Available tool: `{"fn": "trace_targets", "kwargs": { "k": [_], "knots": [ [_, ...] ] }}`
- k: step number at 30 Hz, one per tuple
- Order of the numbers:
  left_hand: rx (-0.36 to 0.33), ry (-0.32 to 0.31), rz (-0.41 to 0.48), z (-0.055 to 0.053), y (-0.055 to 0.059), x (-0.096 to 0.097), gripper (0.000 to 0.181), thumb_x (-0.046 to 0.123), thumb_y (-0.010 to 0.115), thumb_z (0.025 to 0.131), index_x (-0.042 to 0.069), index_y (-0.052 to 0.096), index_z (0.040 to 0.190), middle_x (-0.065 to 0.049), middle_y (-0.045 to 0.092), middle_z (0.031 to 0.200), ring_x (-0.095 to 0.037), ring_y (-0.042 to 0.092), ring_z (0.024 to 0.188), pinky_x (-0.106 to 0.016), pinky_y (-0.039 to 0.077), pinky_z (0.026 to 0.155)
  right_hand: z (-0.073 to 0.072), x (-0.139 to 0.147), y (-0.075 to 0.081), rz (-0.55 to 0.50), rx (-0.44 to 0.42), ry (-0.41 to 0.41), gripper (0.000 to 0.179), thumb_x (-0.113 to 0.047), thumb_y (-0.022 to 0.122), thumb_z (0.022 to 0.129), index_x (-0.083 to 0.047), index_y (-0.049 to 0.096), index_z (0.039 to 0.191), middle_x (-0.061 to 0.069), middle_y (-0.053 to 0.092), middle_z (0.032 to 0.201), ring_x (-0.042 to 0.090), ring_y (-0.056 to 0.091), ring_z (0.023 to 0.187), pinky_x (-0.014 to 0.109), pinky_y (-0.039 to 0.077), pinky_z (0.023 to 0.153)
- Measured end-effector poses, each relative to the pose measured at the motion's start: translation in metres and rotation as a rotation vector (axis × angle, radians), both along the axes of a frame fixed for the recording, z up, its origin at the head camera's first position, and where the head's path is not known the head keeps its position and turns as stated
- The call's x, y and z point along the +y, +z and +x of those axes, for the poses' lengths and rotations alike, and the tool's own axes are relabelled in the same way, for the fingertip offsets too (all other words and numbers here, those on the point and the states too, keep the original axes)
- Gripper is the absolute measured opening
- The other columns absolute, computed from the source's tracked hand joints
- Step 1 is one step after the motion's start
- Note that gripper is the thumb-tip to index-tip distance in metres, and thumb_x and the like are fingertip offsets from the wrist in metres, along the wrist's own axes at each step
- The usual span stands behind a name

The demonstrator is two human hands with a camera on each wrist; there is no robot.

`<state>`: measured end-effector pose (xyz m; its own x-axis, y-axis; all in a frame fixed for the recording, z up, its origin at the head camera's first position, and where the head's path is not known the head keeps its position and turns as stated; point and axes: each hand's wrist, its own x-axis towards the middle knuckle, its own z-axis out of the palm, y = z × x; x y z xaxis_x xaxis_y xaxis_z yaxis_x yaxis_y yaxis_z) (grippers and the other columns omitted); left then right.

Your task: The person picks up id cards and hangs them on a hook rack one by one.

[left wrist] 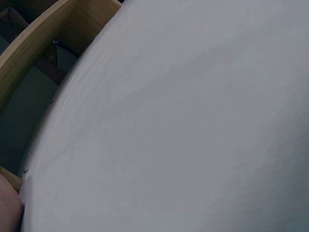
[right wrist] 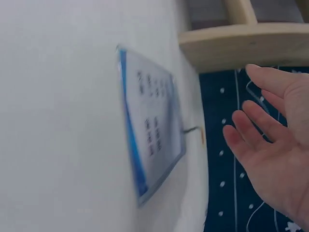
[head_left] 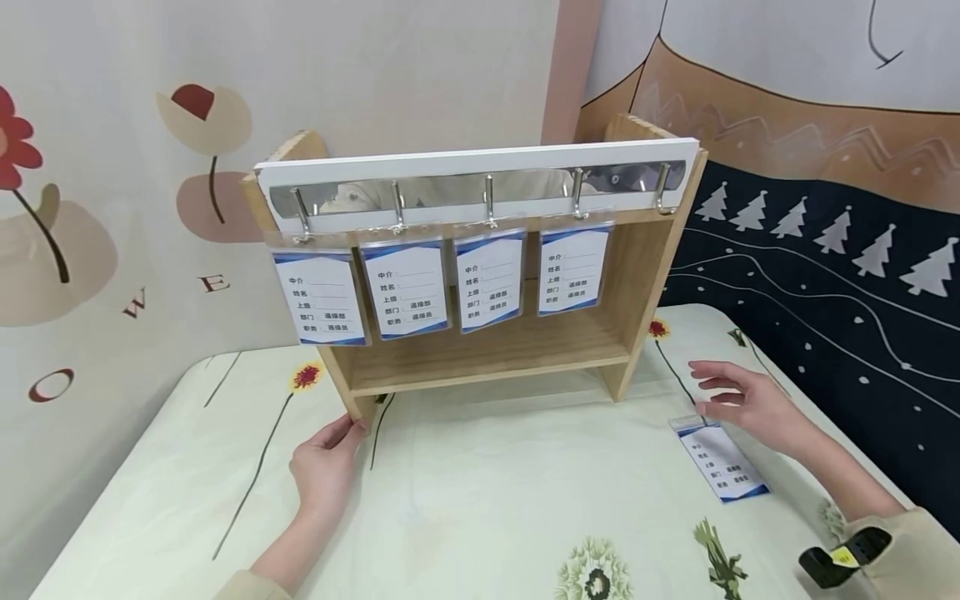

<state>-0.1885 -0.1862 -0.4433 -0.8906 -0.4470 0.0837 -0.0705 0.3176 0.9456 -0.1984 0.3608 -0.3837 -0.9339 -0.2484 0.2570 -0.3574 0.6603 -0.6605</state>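
Observation:
With its thumb and fingertips, my left hand (head_left: pixel 327 463) pinches the foot of the left side panel of a small wooden shelf (head_left: pixel 487 350). In the left wrist view only a sliver of that hand shows at the lower left corner. My right hand (head_left: pixel 753 408) is held over the top end of a badge card (head_left: pixel 722 462) in a clear sleeve, fingers apart and loosely bent, nothing in its grasp. The right wrist view shows this badge card (right wrist: pixel 152 125) lying on the cloth beside the hand (right wrist: pixel 280 125).
A white hook rail (head_left: pixel 480 158) with several metal hooks runs along the shelf's top front. Several badge cards (head_left: pixel 488 279) hang from it; the rightmost hook (head_left: pixel 663 190) carries none. A flower-printed cloth (head_left: pixel 465 500) covers the table. Patterned curtains (head_left: pixel 420 75) stand behind.

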Motion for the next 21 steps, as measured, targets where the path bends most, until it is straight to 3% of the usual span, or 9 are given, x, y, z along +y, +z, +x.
{"fn": "trace_targets", "kwargs": {
  "k": [5, 8, 17, 21],
  "knots": [
    [0.011, -0.002, 0.006, 0.000, 0.000, 0.001, 0.035, 0.022, 0.071, 0.098, -0.001, 0.072, 0.124, -0.021, 0.071, 0.118, 0.017, 0.058, 0.080, -0.006, 0.048, 0.070, -0.003, 0.008, -0.007, 0.055, -0.146, 0.008, 0.062, -0.006, 0.078, 0.090, 0.008, 0.050, 0.144, 0.030, 0.055, 0.139, 0.034, 0.061, 0.117, 0.018, 0.052, 0.086],
    [0.010, -0.010, 0.013, -0.001, -0.001, 0.001, 0.036, 0.023, 0.071, 0.098, -0.001, 0.072, 0.125, -0.021, 0.071, 0.119, 0.018, 0.058, 0.080, -0.006, 0.048, 0.071, -0.004, 0.013, -0.012, 0.085, -0.199, 0.001, 0.065, -0.007, 0.080, 0.089, 0.008, 0.049, 0.144, 0.031, 0.055, 0.139, 0.045, 0.059, 0.119, 0.020, 0.053, 0.086],
    [0.000, -0.008, 0.009, 0.000, 0.000, 0.000, 0.036, 0.024, 0.071, 0.098, 0.000, 0.072, 0.125, -0.020, 0.071, 0.119, 0.017, 0.059, 0.080, -0.006, 0.048, 0.070, -0.008, 0.020, -0.025, 0.156, -0.218, -0.055, 0.066, -0.008, 0.083, 0.084, 0.008, 0.053, 0.141, 0.025, 0.062, 0.129, 0.038, 0.059, 0.115, 0.019, 0.051, 0.087],
    [-0.007, -0.011, 0.008, 0.000, 0.000, -0.001, 0.036, 0.024, 0.071, 0.098, 0.000, 0.072, 0.125, -0.019, 0.071, 0.120, 0.012, 0.061, 0.084, -0.006, 0.049, 0.071, -0.010, 0.021, -0.026, 0.190, -0.231, -0.068, 0.063, -0.010, 0.085, 0.082, 0.007, 0.058, 0.136, 0.023, 0.064, 0.126, 0.035, 0.059, 0.112, 0.028, 0.052, 0.088]
  ]
}}
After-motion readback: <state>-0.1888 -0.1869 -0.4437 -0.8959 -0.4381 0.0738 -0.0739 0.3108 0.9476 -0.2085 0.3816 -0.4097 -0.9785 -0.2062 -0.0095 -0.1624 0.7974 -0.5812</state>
